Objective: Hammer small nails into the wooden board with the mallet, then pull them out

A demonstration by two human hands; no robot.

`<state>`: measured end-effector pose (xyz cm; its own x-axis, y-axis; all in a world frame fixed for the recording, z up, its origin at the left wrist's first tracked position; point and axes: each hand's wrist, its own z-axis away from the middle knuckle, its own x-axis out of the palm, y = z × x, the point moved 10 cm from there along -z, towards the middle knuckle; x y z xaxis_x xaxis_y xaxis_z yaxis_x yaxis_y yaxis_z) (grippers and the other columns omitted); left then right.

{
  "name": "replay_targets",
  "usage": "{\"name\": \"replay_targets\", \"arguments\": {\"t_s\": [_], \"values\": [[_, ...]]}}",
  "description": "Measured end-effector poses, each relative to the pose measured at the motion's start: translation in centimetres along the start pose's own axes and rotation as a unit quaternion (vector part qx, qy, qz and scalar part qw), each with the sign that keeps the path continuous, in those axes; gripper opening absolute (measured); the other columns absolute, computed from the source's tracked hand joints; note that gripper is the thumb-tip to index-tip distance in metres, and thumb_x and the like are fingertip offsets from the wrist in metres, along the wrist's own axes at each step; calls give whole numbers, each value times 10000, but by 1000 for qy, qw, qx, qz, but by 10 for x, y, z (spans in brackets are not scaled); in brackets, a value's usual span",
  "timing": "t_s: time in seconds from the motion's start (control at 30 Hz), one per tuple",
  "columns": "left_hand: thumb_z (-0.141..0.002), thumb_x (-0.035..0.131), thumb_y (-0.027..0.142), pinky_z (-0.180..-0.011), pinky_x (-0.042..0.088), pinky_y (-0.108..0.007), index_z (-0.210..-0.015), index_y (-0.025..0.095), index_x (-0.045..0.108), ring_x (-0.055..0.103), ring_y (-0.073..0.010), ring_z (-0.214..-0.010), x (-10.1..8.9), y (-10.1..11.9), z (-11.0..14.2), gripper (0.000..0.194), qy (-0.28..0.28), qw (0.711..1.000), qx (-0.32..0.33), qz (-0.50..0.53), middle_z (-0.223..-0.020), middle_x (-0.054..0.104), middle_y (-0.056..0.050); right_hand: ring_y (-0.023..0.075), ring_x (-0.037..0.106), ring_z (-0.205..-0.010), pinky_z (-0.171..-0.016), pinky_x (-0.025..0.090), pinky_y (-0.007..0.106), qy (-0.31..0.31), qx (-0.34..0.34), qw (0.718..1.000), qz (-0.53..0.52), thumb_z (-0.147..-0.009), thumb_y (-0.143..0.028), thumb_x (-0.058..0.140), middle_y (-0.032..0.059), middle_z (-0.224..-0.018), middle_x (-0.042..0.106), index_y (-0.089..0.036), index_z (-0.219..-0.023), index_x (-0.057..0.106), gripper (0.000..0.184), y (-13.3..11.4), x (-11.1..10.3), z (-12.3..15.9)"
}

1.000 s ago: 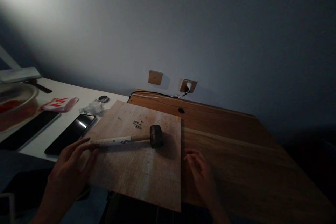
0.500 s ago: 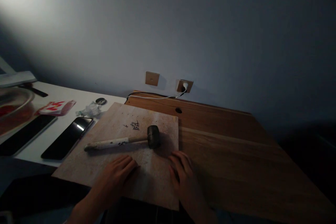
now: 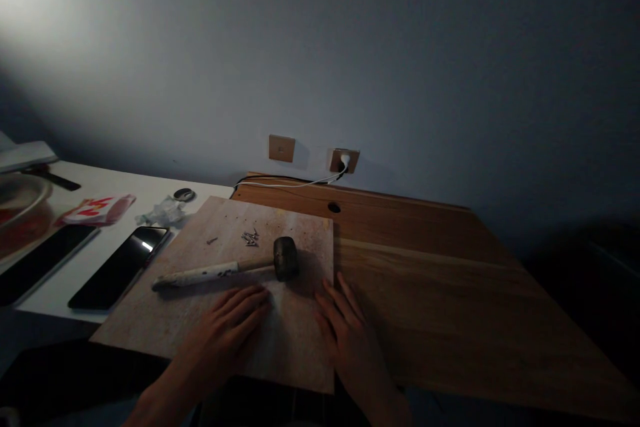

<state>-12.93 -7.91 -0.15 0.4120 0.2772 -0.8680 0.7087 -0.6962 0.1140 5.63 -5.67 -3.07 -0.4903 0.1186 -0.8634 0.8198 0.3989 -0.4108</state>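
Observation:
My left hand (image 3: 233,320) lies on the near part of a wooden board (image 3: 293,347), its fingers stretched out and holding nothing. At the board's right edge rests my right hand (image 3: 345,327), fingers apart, partly on the board. A rubber mallet (image 3: 285,259) with a dark head and a pale, worn handle (image 3: 200,274) lies across the board, just beyond my left fingertips. Behind it sits a small pile of metal screws or nails (image 3: 251,238), too small to tell which. One loose piece (image 3: 212,241) lies to their left. Several small holes dot the board's far part.
Left, on a white table (image 3: 120,180), are two dark phones (image 3: 117,270), a red-and-white packet (image 3: 103,209), crumpled clear plastic (image 3: 164,212), a dark round roll (image 3: 184,195) and a clear bowl (image 3: 23,203). A wooden desk (image 3: 440,307) extends right. Cables (image 3: 290,185) run to a wall socket (image 3: 345,161).
My left hand has let go of the mallet's handle and moved right onto the board. My right hand has come left to the board's edge, and its fingers have spread.

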Motion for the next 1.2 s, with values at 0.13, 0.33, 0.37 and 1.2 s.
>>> {"name": "replay_targets", "arguments": {"t_s": [0.13,0.33,0.37,1.2], "values": [[-983,523,137,-996,591,-410,-1235,171,687,683,-249,-1206,-2,8,-5,303,5,1000,20,-4,-1263,742,-94,386,416,-1490,-1173,402,673,-12,0,1000,-1,-1025,-279,576,64,-1461,653,-243,-1295,729,313,1,-7,-4],[-992,483,143,-1022,585,-417,-1240,161,691,665,-261,-1248,16,43,-19,324,1,999,32,-17,-1306,724,-110,383,511,-1423,-1110,471,655,11,28,1000,-5,-1021,-328,576,86,-1362,719,-253,-1164,780,260,32,-29,6],[-995,477,146,-1024,582,-418,-1246,162,688,660,-263,-1255,23,52,-22,328,-4,999,31,-24,-1327,713,-110,381,534,-1402,-1105,471,659,12,35,999,0,-1020,-334,572,90,-1347,727,-252,-1149,783,260,42,-33,11],[-1019,554,289,-878,596,-300,-1244,247,647,714,-188,-1014,29,173,-86,247,35,978,120,168,-1114,771,-35,278,740,-848,-761,612,384,191,303,926,-120,-912,-536,639,73,-936,792,-286,-951,766,282,150,-118,146]]}}
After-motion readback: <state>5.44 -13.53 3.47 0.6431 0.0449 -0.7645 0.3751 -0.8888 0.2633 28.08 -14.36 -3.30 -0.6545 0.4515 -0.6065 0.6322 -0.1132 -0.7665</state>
